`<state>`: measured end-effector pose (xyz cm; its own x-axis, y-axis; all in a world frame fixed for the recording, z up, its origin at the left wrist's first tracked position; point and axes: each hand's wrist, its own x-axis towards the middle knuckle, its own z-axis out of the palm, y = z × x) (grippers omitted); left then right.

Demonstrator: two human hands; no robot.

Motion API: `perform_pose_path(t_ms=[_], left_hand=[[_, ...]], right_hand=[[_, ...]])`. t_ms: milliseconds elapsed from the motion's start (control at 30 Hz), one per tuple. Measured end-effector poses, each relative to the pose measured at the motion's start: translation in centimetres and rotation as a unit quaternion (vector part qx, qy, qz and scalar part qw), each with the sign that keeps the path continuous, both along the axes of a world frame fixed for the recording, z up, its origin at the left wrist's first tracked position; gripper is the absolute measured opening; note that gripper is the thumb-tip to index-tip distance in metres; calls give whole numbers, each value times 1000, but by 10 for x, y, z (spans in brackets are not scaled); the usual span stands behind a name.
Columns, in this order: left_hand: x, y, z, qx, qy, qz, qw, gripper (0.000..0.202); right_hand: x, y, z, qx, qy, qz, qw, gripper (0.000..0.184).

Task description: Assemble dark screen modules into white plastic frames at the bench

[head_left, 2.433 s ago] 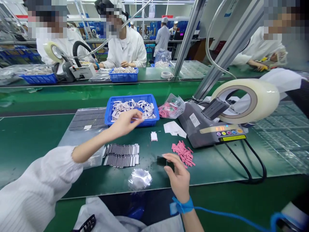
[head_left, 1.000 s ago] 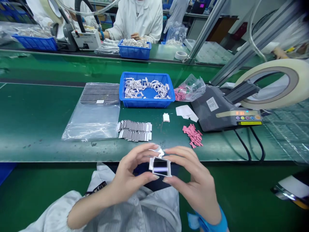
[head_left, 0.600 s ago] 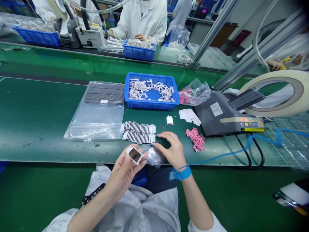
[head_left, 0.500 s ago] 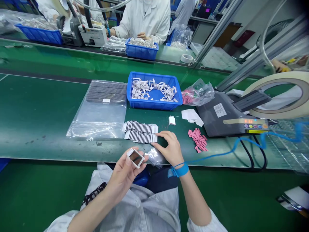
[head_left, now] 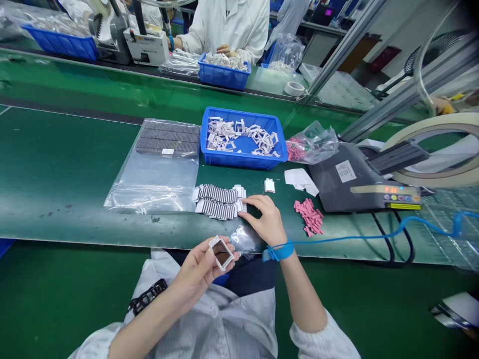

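In my left hand (head_left: 204, 267), held over the bench's front edge, is a small white plastic frame (head_left: 221, 253) with a dark brown inside. The fingers grip it from below and the side. My right hand (head_left: 265, 219) rests at the right end of two rows of thin white-and-black rectangular pieces (head_left: 217, 202). Its thumb and forefinger close around a flat white piece (head_left: 242, 206) at the end of the near row. A blue wrist strap (head_left: 280, 252) with a cord is on the right wrist.
A blue bin (head_left: 245, 159) of white frames stands behind the rows. To the left lies a clear bag (head_left: 153, 179) with dark strips. Pink pieces (head_left: 310, 217), a white paper (head_left: 300, 180) and a tape dispenser (head_left: 337, 184) are rightward. A co-worker (head_left: 232, 25) sits opposite.
My left hand with the white frame has moved slightly right and down, and the frame is turned a little. The pieces by my right fingers are shifted apart from the rows.
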<state>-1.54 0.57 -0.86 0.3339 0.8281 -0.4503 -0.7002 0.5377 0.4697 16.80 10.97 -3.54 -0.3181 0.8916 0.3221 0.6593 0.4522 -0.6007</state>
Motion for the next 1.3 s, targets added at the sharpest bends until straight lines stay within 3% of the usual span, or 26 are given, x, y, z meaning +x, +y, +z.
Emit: perform_pose_path(t_ms=[267,433,600,733,833,967,1133,1300], left_hand=[[2,-1,-5,-1,2,1,1000,33],[1,2,-5,14,29,-5,999,37],[9,3,-2,64,-117,-87,987,38],[14,0,2,83,-202,-149,964,43],[13,-2,4,89,-199,-144,965,39],[11,-3,7,101,-119,-148,977,35],[11,-5,9,116,-63,-152,980,38],[12,-5,10,130,-25,-167,977,40]], right_hand=[[1,-9,3,5,20,11,1000,20],[16,-26,25,5,55,-13,998,20],[17,-58,55,-43,181,85,979,24],[11,-75,64,-48,224,124,965,24],[9,-81,66,-37,204,112,972,28],[8,-84,71,-22,107,110,988,55],[8,-80,77,40,27,159,986,34],[9,-82,77,43,25,165,985,34]])
